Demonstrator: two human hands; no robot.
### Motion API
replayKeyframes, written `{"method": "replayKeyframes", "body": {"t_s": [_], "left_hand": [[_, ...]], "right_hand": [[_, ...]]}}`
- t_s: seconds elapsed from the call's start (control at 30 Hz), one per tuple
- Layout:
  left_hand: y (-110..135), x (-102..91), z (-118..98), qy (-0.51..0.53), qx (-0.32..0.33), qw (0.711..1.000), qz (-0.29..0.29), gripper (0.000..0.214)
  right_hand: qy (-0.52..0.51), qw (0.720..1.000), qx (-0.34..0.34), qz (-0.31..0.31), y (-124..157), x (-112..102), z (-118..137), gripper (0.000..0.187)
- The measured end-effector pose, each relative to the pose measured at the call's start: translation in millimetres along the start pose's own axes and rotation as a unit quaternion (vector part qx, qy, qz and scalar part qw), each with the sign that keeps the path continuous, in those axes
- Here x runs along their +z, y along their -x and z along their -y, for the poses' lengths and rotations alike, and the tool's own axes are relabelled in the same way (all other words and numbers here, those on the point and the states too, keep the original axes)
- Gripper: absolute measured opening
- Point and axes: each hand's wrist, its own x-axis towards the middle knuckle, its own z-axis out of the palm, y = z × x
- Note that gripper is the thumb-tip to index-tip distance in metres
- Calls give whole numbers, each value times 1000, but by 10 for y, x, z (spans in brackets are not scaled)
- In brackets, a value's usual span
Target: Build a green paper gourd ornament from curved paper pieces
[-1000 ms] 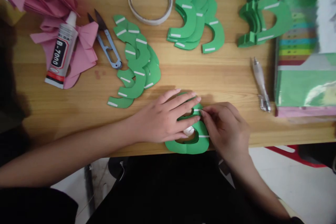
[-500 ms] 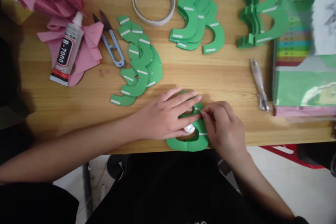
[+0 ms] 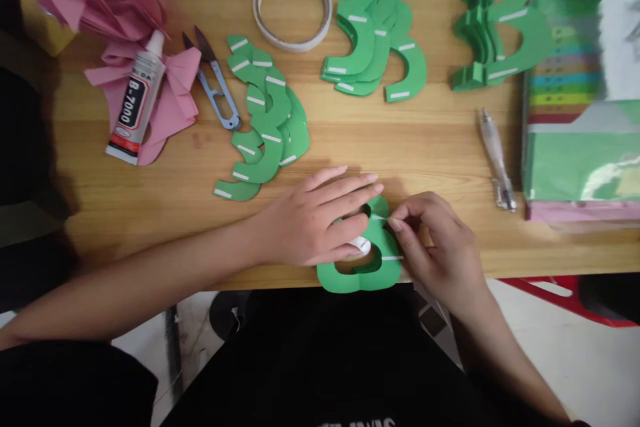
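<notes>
My left hand lies over a green paper cutout near the table's front edge, most fingers stretched out and one bent. The fingers hide much of the cutout, which has rounded openings and white strips on its right side. A small whitish, shiny piece shows by the little finger; I cannot tell what it is. My right hand is closed, with thumb and index finger pinching the end of a thin white strip at the cutout's right edge. A second white strip sits lower on the cutout and juts past its edge.
Overlapping green cutouts lie beyond my left hand, with more green cutouts farther back and a folded stack at right. Around are a tape roll, blue snips, glue tube, pink paper, pen and plastic-covered pack.
My right hand has drawn slightly right, with the pinched white strip now showing between fingers and cutout. One left finger has bent more. The camera view has shifted a little.
</notes>
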Motion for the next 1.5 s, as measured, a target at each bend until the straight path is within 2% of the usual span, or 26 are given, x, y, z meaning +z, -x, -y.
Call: {"method": "replayKeyframes", "body": {"t_s": [0.17,0.37,0.47,0.67,0.9,1.1,1.2,1.5], "left_hand": [[-5,11,18,19,-6,1000,5,41],[-13,29,34,20,11,1000,-1,38],[-17,21,37,16,5,1000,9,36],[-17,4,58,18,18,999,27,39],[9,37,96,65,35,997,9,42],[7,39,70,118,-11,992,35,40],[-24,17,44,100,-16,993,63,40],[-93,2,-16,77,-13,993,86,46]], "right_hand": [[-14,1000,4,-1,39,-39,-32,4],[26,989,-147,-3,149,-15,-125,8],[57,981,-183,-3,203,33,-192,5],[62,978,-199,0,253,56,-242,8],[53,979,-198,-1,256,57,-243,10],[56,980,-191,-1,245,54,-241,11],[64,979,-193,-1,240,55,-237,10],[67,978,-195,-6,243,68,-234,9]]}}
